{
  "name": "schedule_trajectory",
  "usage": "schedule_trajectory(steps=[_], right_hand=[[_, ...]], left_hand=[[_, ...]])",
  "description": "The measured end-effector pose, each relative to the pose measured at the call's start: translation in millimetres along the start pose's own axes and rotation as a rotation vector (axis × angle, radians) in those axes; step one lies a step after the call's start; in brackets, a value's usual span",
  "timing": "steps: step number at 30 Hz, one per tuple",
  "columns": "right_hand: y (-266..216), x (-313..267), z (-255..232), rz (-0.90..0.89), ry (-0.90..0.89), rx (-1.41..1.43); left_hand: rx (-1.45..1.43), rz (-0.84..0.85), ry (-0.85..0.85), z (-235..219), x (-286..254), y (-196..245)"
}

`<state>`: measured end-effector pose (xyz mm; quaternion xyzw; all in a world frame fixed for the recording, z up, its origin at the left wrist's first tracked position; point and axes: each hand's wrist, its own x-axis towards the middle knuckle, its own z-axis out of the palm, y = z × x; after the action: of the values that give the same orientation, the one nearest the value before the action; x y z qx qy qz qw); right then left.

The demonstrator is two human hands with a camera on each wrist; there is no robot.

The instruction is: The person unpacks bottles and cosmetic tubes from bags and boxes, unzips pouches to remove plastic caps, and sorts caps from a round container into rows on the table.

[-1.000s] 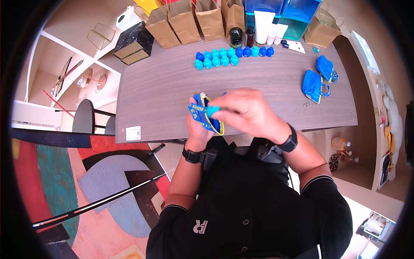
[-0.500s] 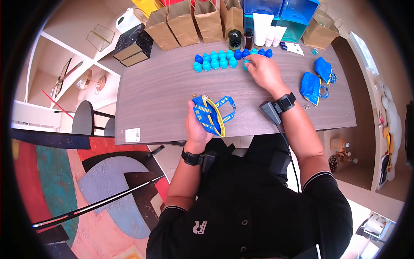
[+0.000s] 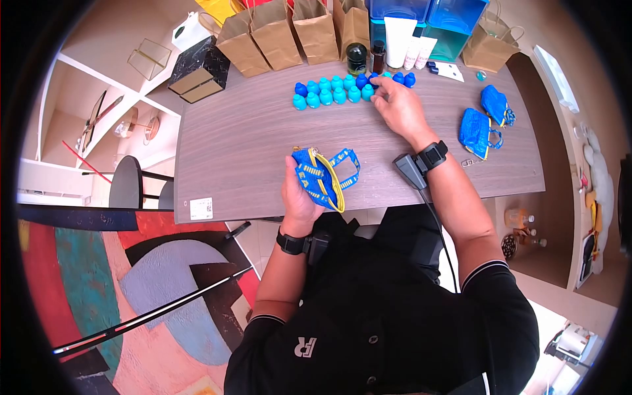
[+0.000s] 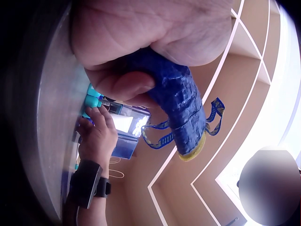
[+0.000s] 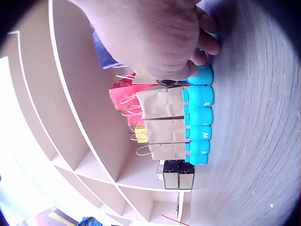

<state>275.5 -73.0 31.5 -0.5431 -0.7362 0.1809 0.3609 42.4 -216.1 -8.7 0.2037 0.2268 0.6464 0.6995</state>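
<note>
Pouch (image 3: pixel 315 176) rests in left hand (image 3: pixel 297 199), outstretched right hand (image 3: pixel 403 110) apparently touching bottle (image 3: pixel 367 94).

sixteen blue bottles (image 3: pixel 354 95), three pouches (image 3: pixel 474 130), five brown bags (image 3: pixel 316 39), three white tubes (image 3: pixel 398 43)

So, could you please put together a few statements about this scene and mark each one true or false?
1. The left hand holds a blue pouch with yellow trim. True.
2. The right hand is inside that pouch. False: it is over at the small bottles.
3. Two more blue pouches lie on the table. True.
4. The bottles in the row nearest the person are dark blue. False: that row is light blue.
5. The large white tube lies on its side. False: it stands upright.
6. There is a black band on the right wrist. True.
</note>
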Motion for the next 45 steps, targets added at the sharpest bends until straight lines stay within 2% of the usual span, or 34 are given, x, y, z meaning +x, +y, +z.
schedule_trajectory(steps=[1, 8, 13, 26, 29, 32, 34, 35, 37, 39, 41, 43, 45], right_hand=[[0.0, 0.0, 0.2, 0.0, 0.0, 0.001], [-1.2, -1.1, -0.4, -0.001, -0.015, -0.016], [-0.6, -2.0, 0.8, 0.001, -0.024, -0.033], [4.5, -3.3, 1.5, -0.022, -0.005, -0.004], [7.3, -3.2, 3.1, -0.024, 0.0, 0.023], [9.2, -4.4, 0.7, -0.024, 0.0, 0.106], [11.5, -6.3, 0.0, -0.021, -0.005, 0.167], [12.0, -7.3, -0.8, -0.03, 0.025, 0.224], [10.6, -9.9, -1.8, -0.04, 0.049, 0.281], [-11.7, -20.6, -15.0, -0.049, 0.063, 0.365], [-39.3, -38.9, -29.4, -0.034, -0.026, 0.422], [-64.4, -58.7, -37.7, -0.02, -0.105, 0.477], [-86.6, -77.3, -42.6, -0.055, -0.285, 0.616]], left_hand=[[0.037, 0.003, 0.094, 2.4, -0.1, -0.2], [0.061, -0.005, 0.059, 6.9, -1.3, 2.5], [0.061, 0.011, 0.111, 10.3, -1.6, 3.1], [0.049, 0.008, 0.049, 5.2, 0.2, 2.8], [0.06, -0.006, 0.096, 21.7, -3.3, 5.2], [0.08, -0.001, 0.133, 17.0, -2.7, 4.9], [-0.023, -0.038, -0.087, -7.5, 1.2, 3.2], [-0.023, -0.034, -0.083, -10.1, 2.2, 3.2], [-0.106, -0.08, -0.207, -15.1, 4.8, 2.0], [-0.078, -0.073, -0.162, -10.2, 2.9, 3.5], [-0.005, -0.046, -0.055, -11.5, 1.2, 1.9], [0.016, -0.034, -0.05, -8.8, 0.1, 2.9], [0.041, 0.005, 0.02, -9.9, -0.9, 1.3]])
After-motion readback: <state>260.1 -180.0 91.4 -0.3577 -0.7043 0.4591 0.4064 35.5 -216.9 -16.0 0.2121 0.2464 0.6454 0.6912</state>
